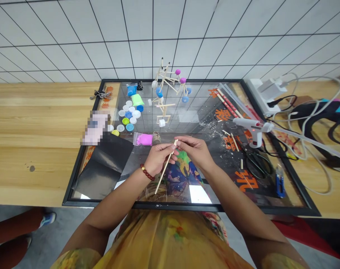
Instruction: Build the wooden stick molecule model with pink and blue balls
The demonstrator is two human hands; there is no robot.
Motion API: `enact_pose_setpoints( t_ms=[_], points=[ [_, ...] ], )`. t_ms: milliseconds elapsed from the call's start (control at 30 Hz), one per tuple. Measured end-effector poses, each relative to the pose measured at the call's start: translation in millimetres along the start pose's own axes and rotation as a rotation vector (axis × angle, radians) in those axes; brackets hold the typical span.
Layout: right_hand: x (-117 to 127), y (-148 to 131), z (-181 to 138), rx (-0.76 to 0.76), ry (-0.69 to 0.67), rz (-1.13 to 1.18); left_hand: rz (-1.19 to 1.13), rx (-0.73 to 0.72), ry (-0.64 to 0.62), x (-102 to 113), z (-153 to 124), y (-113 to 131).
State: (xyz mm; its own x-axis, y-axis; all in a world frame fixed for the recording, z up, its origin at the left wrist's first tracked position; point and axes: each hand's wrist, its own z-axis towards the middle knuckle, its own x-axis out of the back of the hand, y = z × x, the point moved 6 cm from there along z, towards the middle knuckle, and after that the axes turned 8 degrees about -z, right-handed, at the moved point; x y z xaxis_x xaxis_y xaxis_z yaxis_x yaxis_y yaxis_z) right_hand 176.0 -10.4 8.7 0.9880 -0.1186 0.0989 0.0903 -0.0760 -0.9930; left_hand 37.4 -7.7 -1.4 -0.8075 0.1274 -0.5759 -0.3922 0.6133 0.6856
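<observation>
My left hand (160,158) grips a thin wooden stick (164,172), which slants down toward the front edge of the board. At the stick's upper end, the fingertips of my right hand (196,151) are pinched together and meet my left thumb. Whether one or two sticks meet there is hard to see. Just beyond my hands lies a bag of pink clay (144,139). Further back stands a stick model (165,89) with pink, blue and white bits at its joints.
A black-framed glass panel (175,205) covers the table. Bottle caps (128,114) and bagged clay (137,99) sit left of the model. At right are a white glue gun (253,129), scissors (258,162), blue-handled cutters (280,183), a power strip (263,98) and cables. Black sheet (105,168) lies left.
</observation>
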Motion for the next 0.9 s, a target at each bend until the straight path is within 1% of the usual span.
enact_pose_setpoints(
  t_ms=[167,367,467,533,633,733,900],
  points=[
    [-0.6,-3.4,-1.2,0.032,-0.016,-0.014,0.011,-0.004,-0.003,0.6,0.5,-0.7],
    [-5.3,6.0,-0.5,-0.1,-0.03,0.146,-0.012,-0.001,-0.013,-1.6,1.2,-1.4],
    [-5.7,10.8,0.0,-0.119,-0.026,0.171,0.005,0.007,-0.028,-2.9,1.0,-2.9],
    [-5.4,11.8,-0.3,-0.102,-0.028,0.146,0.019,0.008,-0.041,-3.8,0.7,-4.3],
    [-4.3,8.3,-2.0,-0.037,-0.011,0.074,0.032,0.013,-0.056,-4.7,0.7,-7.2],
    [-2.3,3.2,-3.9,0.012,0.031,0.015,0.044,0.015,-0.067,-5.5,0.6,-9.7],
    [8.1,-1.8,-1.8,0.07,0.137,0.003,0.08,0.045,-0.126,-11.0,-3.2,-13.5]
  ],
)
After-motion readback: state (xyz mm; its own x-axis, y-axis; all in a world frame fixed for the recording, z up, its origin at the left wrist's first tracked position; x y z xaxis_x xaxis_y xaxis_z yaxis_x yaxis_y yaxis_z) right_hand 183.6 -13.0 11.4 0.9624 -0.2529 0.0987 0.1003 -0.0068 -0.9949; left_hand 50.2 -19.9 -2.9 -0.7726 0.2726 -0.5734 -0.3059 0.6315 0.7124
